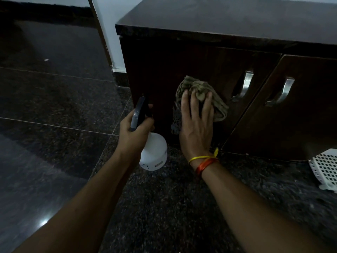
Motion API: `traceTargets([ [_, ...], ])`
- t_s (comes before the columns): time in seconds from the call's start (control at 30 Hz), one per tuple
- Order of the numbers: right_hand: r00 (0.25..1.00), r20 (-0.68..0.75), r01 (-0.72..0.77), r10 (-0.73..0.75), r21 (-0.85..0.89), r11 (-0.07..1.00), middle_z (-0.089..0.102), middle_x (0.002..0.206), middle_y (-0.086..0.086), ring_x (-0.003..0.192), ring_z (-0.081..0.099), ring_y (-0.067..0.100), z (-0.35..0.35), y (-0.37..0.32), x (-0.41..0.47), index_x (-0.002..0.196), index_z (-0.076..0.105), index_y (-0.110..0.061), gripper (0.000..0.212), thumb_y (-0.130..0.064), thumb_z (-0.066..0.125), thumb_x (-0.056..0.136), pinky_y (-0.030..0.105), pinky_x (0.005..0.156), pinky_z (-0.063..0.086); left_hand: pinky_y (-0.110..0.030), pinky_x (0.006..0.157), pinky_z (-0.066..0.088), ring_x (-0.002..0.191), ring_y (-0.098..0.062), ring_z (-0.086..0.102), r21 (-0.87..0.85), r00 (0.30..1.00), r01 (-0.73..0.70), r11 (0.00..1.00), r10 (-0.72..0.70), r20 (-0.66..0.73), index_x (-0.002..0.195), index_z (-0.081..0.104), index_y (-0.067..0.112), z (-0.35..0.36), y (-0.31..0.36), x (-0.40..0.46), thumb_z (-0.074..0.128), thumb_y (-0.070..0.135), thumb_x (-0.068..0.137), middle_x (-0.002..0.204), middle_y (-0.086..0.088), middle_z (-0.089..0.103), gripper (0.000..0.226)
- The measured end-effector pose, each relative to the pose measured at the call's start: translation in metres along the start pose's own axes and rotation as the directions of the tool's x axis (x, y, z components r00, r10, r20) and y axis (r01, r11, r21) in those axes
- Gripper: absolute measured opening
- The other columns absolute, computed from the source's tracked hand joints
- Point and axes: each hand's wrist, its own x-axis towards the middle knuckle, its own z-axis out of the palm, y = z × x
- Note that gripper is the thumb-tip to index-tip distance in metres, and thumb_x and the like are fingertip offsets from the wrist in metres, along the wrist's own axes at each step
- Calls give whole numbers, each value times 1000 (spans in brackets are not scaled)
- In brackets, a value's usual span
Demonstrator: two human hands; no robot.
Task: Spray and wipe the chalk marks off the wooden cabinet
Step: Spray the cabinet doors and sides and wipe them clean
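A low dark wooden cabinet (228, 57) fills the upper right of the head view. My right hand (197, 123) presses a crumpled olive cloth (198, 90) flat against its left door. A pale smudged patch (176, 123) shows on the door just left of that hand. My left hand (135, 132) grips a white spray bottle (155, 154) by its dark trigger head, held low beside the cabinet's left edge. In the dim light I cannot make out clear chalk marks.
Two metal handles (245, 84) (284, 90) sit on the doors to the right of the cloth. A white perforated plastic basket (326, 168) lies on the dark speckled stone floor (173, 207) at the far right. A white wall corner (113, 33) stands left of the cabinet.
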Motion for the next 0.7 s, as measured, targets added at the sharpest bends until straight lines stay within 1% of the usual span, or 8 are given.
traceTargets([
  [0.17,965,212,181,-151,-126,975,42,146,10,140,21,42,29,19,-39,147,29,-17,80,-9,67,77,52,110,27,-11,58,45,68,-9,55,-9,1000,10,1000,-10,24,120,63,8,-2,-1,-3,53,2,95,74,-4,54,27],
  [0.23,945,274,219,-179,-123,968,47,143,10,139,25,41,33,23,-46,146,33,-18,84,-9,72,72,53,109,29,-11,59,45,71,-14,54,-12,1000,12,1000,-11,24,121,62,6,-6,-3,-3,53,2,95,75,-7,53,27],
  [0.33,946,259,244,-197,-162,956,46,143,9,140,26,39,23,26,-36,146,30,-19,81,-8,67,75,51,108,31,-12,60,45,72,-18,52,-12,1000,11,1000,-10,29,119,62,5,-10,-4,-3,53,1,95,75,-10,52,26],
  [0.43,977,128,189,-173,-131,973,43,144,10,141,22,41,3,14,-7,147,27,-18,64,-11,41,85,53,109,29,-12,58,45,70,-15,52,8,1000,0,1000,0,20,113,63,5,-10,-5,-3,52,-1,94,74,-7,53,23],
  [0.5,990,41,142,-138,-106,984,41,145,11,140,21,42,-7,4,9,147,27,-17,62,-11,23,86,54,110,26,-13,56,44,68,-15,52,27,1000,-2,1000,2,9,105,64,3,-11,-7,-2,52,-2,93,72,-8,52,18],
  [0.53,991,16,132,-131,-105,986,41,145,11,140,21,43,-9,0,13,147,27,-17,62,-11,20,86,55,110,25,-13,55,43,68,-15,52,36,1000,0,999,0,3,103,63,0,-13,-8,-2,52,-2,92,72,-10,52,16],
  [0.63,986,23,166,-165,-135,977,46,142,11,140,23,42,2,2,5,147,28,-17,60,-11,25,87,54,109,28,-13,57,45,73,-20,53,31,1000,7,999,-7,4,109,64,1,-15,-7,-2,51,-1,92,78,-18,53,21],
  [0.7,968,93,244,-232,-159,957,48,140,10,140,25,40,17,9,-14,146,29,-17,63,-9,44,85,53,108,31,-14,58,46,76,-23,53,22,1000,9,1000,-10,14,115,64,6,-18,-6,-3,52,0,93,81,-19,54,26],
])
